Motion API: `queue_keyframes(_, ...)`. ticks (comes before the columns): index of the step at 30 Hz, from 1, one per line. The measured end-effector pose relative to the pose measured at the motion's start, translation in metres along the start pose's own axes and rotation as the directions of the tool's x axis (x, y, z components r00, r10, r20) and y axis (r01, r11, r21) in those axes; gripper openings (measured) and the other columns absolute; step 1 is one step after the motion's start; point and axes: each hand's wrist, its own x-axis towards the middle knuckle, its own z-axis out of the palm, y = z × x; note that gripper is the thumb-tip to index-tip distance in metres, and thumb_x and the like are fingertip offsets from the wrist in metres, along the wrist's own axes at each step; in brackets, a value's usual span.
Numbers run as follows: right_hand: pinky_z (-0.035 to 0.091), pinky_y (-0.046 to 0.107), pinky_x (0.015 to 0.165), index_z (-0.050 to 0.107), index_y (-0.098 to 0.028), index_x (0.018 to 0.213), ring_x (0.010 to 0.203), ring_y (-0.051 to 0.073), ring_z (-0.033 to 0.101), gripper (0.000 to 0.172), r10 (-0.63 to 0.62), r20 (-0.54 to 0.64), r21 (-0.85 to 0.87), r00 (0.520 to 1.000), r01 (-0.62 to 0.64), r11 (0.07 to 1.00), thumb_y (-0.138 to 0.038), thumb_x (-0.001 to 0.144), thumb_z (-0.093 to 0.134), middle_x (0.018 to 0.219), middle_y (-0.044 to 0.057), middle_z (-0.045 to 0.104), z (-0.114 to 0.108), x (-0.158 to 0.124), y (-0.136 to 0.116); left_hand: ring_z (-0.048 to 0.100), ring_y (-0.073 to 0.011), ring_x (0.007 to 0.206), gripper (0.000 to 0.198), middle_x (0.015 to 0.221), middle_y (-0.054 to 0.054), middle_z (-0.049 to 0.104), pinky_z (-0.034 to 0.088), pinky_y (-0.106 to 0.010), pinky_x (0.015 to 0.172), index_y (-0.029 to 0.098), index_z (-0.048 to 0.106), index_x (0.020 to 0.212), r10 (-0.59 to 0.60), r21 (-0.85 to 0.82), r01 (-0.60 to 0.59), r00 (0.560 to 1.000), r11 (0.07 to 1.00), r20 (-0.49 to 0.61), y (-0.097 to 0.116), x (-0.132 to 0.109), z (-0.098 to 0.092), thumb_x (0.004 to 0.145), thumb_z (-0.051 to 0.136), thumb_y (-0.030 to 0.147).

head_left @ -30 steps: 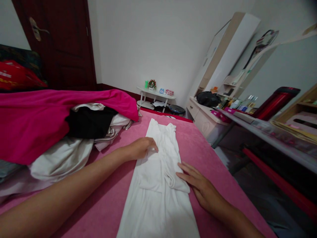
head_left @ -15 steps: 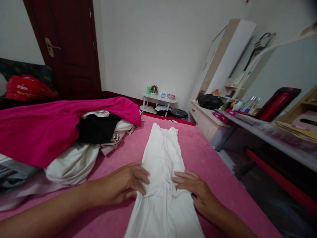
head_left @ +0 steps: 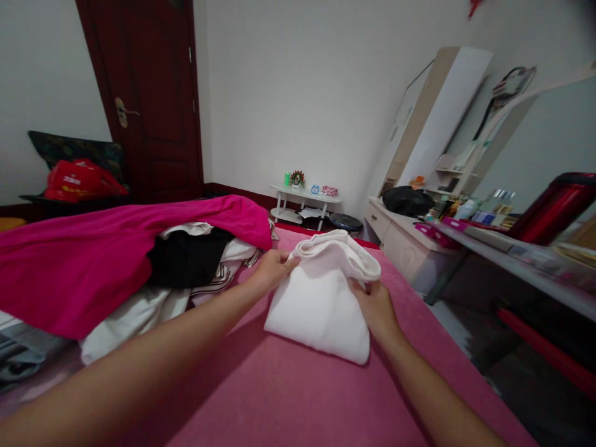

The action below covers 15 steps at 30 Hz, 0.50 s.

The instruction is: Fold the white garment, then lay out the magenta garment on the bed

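Observation:
A white garment (head_left: 321, 310), doubled over into a short, thick shape, lies on the pink bed cover (head_left: 233, 397). Its far end is raised and curls over in a loose roll. My left hand (head_left: 275, 268) pinches the left edge of that raised end. At the right edge, my right hand (head_left: 375, 304) grips the cloth just under the roll, its fingertips partly hidden by the fabric. What kind of garment it is cannot be made out.
To the left is a heap of clothes with a bright pink cloth (head_left: 93, 261) over a black piece (head_left: 186, 257). A glass-topped table (head_left: 507, 254) and a white dresser (head_left: 400, 239) stand on the right. A small white table (head_left: 305, 194) is by the far wall.
The white garment went from a long flat strip to a folded-over bundle, its near end carried away from me. Both hands moved forward and closed on its edges. The view shifted slightly.

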Motion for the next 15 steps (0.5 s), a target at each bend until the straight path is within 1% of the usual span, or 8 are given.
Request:
queue_keyframes(1, 0.048, 0.036, 0.072, 0.06, -0.016, 0.1, 0.084, 0.028, 0.064, 0.037, 0.015, -0.029, -0.143, 0.999, -0.019, 0.99, -0.041, 0.074, 0.054, 0.094, 0.013, 0.069, 0.006, 0.009, 0.014, 0.062, -0.0212, 0.073, 0.031, 0.077, -0.007, 0.068, 0.044, -0.027, 0.064, 0.013, 0.067, 0.078, -0.033, 0.194, 0.044, 0.998, 0.98, -0.062, -0.009, 0.013, 0.01, 0.084, 0.056, 0.041)
queue_keyframes(3, 0.047, 0.037, 0.072, 0.057, -0.017, 0.103, 0.083, 0.028, 0.064, 0.033, 0.07, -0.033, -0.38, 0.997, -0.078, 0.922, -0.037, 0.078, 0.049, 0.091, 0.014, 0.068, 0.016, 0.018, 0.04, 0.064, -0.0268, 0.083, 0.028, 0.085, -0.012, 0.07, 0.046, -0.033, 0.07, 0.014, 0.068, 0.083, -0.065, 0.485, 0.123, 0.989, 0.866, -0.135, -0.027, 0.029, 0.027, 0.084, 0.056, 0.039)
queue_keyframes(5, 0.046, 0.036, 0.071, 0.055, -0.018, 0.107, 0.084, 0.028, 0.065, 0.033, 0.108, -0.012, -0.49, 0.994, -0.1, 0.866, -0.036, 0.082, 0.046, 0.091, 0.013, 0.068, 0.021, 0.019, 0.057, 0.065, -0.03, 0.09, 0.029, 0.092, -0.016, 0.07, 0.046, -0.037, 0.075, 0.015, 0.069, 0.091, -0.059, 0.616, 0.143, 0.986, 0.775, -0.155, -0.041, 0.034, 0.039, 0.085, 0.053, 0.039)
queue_keyframes(7, 0.046, 0.035, 0.071, 0.054, -0.019, 0.111, 0.085, 0.027, 0.065, 0.035, 0.115, -0.006, -0.515, 0.993, -0.102, 0.851, -0.038, 0.083, 0.047, 0.092, 0.012, 0.068, 0.023, 0.018, 0.066, 0.065, -0.03, 0.092, 0.032, 0.095, -0.017, 0.07, 0.047, -0.038, 0.076, 0.017, 0.068, 0.095, -0.039, 0.646, 0.13, 0.988, 0.752, -0.153, -0.049, 0.033, 0.044, 0.087, 0.049, 0.041)
queue_keyframes(9, 0.046, 0.034, 0.071, 0.056, -0.017, 0.11, 0.085, 0.026, 0.064, 0.037, 0.11, -0.028, -0.498, 0.994, -0.109, 0.86, -0.039, 0.081, 0.05, 0.092, 0.012, 0.069, 0.022, 0.02, 0.07, 0.065, -0.0286, 0.091, 0.032, 0.095, -0.015, 0.07, 0.047, -0.036, 0.074, 0.018, 0.067, 0.091, -0.045, 0.652, 0.123, 0.99, 0.748, -0.135, -0.054, 0.032, 0.043, 0.086, 0.049, 0.044)
queue_keyframes(11, 0.046, 0.033, 0.07, 0.061, -0.016, 0.1, 0.082, 0.026, 0.063, 0.035, 0.111, -0.023, -0.433, 0.994, -0.11, 0.895, -0.043, 0.079, 0.052, 0.088, 0.011, 0.069, 0.022, 0.023, 0.074, 0.065, -0.027, 0.09, 0.031, 0.093, -0.012, 0.07, 0.046, -0.033, 0.072, 0.019, 0.067, 0.085, -0.069, 0.612, 0.132, 0.99, 0.78, -0.126, -0.058, 0.033, 0.04, 0.085, 0.05, 0.046)
queue_keyframes(13, 0.046, 0.032, 0.066, 0.063, -0.016, 0.087, 0.076, 0.025, 0.063, 0.035, 0.128, 0.016, -0.272, 0.992, -0.119, 0.955, -0.048, 0.079, 0.05, 0.082, 0.009, 0.068, 0.021, 0.027, 0.082, 0.065, -0.0248, 0.088, 0.032, 0.091, -0.01, 0.07, 0.045, -0.03, 0.07, 0.019, 0.066, 0.081, -0.094, 0.539, 0.157, 0.985, 0.828, -0.143, -0.062, 0.036, 0.036, 0.085, 0.051, 0.047)
queue_keyframes(15, 0.046, 0.031, 0.063, 0.063, -0.015, 0.082, 0.072, 0.023, 0.062, 0.038, 0.176, 0.022, -0.057, 0.984, -0.174, 0.983, -0.051, 0.078, 0.049, 0.078, 0.008, 0.067, 0.019, 0.032, 0.09, 0.064, -0.0222, 0.086, 0.026, 0.091, -0.008, 0.07, 0.045, -0.029, 0.07, 0.019, 0.066, 0.086, -0.109, 0.436, 0.179, 0.978, 0.882, -0.18, -0.063, 0.04, 0.03, 0.084, 0.054, 0.042)
